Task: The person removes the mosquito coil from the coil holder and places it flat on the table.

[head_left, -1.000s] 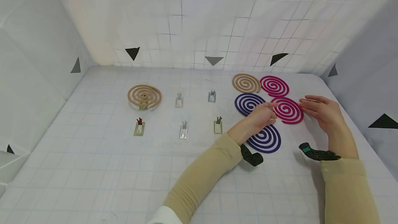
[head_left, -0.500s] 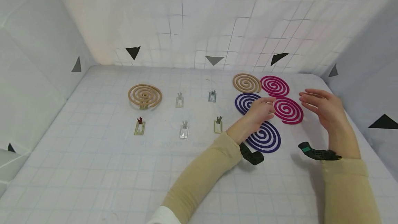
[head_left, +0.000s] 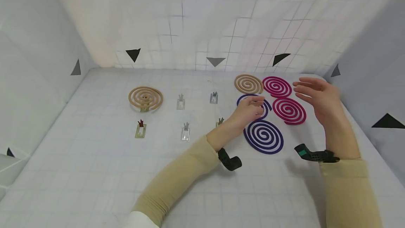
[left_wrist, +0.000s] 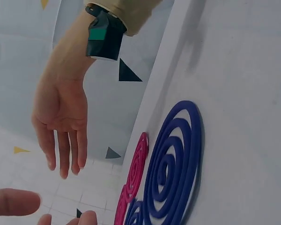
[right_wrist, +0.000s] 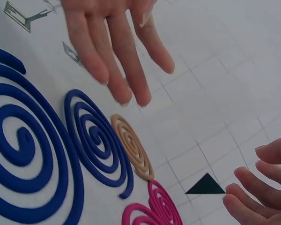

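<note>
My left hand (head_left: 246,112), fingers loosely bent and holding nothing, hovers over the farther dark blue mosquito coil (head_left: 268,106), covering part of it. The nearer blue coil (head_left: 264,137) lies flat just below that hand. To the right, my right hand (head_left: 321,97) is raised beside two magenta mosquito coils, the farther one (head_left: 277,86) and the nearer one (head_left: 289,111); its fingers are spread and empty. Behind the left hand lies a tan coil (head_left: 248,83). In the right wrist view the left hand (right_wrist: 113,51) hangs above the coils, fingers extended.
At the left, another tan coil (head_left: 146,97) sits raised on a small metal stand (head_left: 144,109). Several more small stands are spread across the table, including one with a red prong (head_left: 140,129) and a silver one (head_left: 185,134). White walls (head_left: 202,20) enclose the back and sides.
Both hands have lifted off the nearer magenta coil. The left hand has drawn back to the left over the blue coils, and the right hand has risen and moved farther back.
</note>
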### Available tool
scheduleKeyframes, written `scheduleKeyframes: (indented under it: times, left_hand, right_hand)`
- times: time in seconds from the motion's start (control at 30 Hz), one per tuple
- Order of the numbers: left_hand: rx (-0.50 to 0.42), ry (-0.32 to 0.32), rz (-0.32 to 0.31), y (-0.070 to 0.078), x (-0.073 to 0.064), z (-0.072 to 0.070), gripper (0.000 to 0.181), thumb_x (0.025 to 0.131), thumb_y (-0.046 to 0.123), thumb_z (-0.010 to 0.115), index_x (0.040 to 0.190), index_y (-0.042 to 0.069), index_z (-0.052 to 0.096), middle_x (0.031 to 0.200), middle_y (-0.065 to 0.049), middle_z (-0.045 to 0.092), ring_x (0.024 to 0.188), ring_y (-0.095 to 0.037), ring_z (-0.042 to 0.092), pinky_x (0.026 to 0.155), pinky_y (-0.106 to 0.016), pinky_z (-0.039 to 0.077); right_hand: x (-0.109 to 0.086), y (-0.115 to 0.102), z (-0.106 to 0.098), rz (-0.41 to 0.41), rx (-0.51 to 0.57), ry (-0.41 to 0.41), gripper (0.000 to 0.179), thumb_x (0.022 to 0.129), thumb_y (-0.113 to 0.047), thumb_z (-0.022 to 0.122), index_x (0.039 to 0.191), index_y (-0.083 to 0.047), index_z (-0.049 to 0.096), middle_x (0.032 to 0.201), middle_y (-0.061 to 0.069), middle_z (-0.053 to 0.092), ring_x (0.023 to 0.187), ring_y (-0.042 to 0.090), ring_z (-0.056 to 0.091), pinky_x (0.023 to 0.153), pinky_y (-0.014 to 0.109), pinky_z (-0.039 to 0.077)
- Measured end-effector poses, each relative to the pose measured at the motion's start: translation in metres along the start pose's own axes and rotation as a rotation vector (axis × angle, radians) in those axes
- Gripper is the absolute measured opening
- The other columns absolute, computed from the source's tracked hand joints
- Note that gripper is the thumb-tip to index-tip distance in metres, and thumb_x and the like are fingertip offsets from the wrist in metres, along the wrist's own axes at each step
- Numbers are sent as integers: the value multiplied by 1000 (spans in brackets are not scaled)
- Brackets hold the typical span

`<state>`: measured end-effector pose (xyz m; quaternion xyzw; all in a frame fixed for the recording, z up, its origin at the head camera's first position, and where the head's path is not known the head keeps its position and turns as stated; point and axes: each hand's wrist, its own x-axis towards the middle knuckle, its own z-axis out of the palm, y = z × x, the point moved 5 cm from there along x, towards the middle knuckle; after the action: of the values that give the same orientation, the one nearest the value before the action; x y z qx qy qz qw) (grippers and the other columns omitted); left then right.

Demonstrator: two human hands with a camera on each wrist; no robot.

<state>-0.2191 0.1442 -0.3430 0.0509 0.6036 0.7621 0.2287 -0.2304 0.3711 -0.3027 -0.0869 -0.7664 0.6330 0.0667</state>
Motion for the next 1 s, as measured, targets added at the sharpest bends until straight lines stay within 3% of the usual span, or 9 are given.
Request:
scheduleKeyframes:
  times: [0.17, 0.43, 0.7, 0.93, 1.0]
  left_hand:
    - [14, 17, 9, 9, -12, -21, 45, 91, -4, 54, 134, 6, 56, 138, -10, 59, 128, -27, 56, 102, -31, 52]
    - [60, -28, 26, 26, -39, -63, 46, 96, 0, 54, 141, 7, 50, 149, -13, 50, 134, -27, 52, 108, -35, 48]
    - [46, 9, 80, 49, -72, -120, 50, 95, -4, 50, 144, 2, 45, 147, -13, 51, 138, -31, 48, 113, -39, 43]
    - [66, 94, 86, 56, -95, -179, 50, 96, -2, 51, 145, 2, 42, 149, -13, 49, 139, -31, 47, 114, -39, 42]
    - [69, 109, 91, 59, -99, -196, 51, 97, -2, 49, 147, 1, 39, 150, -15, 47, 140, -33, 45, 116, -39, 40]
  right_hand:
    - [-4, -7, 18, -29, -111, -18, 55, 95, -35, 66, 143, -13, 51, 128, 2, 60, 109, 7, 60, 86, 10, 52]
    - [-17, -20, 49, -86, -123, -105, 51, 97, -32, 65, 142, -14, 52, 130, 5, 60, 106, 6, 63, 83, 9, 53]
    - [-28, -32, 75, -118, -124, -162, 48, 97, -32, 66, 140, -15, 53, 131, 6, 60, 107, 9, 66, 86, 12, 54]
    - [-38, -38, 92, -134, -267, -194, 45, 100, -39, 60, 141, -22, 52, 134, 3, 59, 114, 9, 61, 90, 9, 49]
    - [-41, -40, 98, -133, -252, -212, 44, 100, -36, 60, 140, -21, 53, 135, 3, 59, 115, 10, 59, 91, 10, 49]
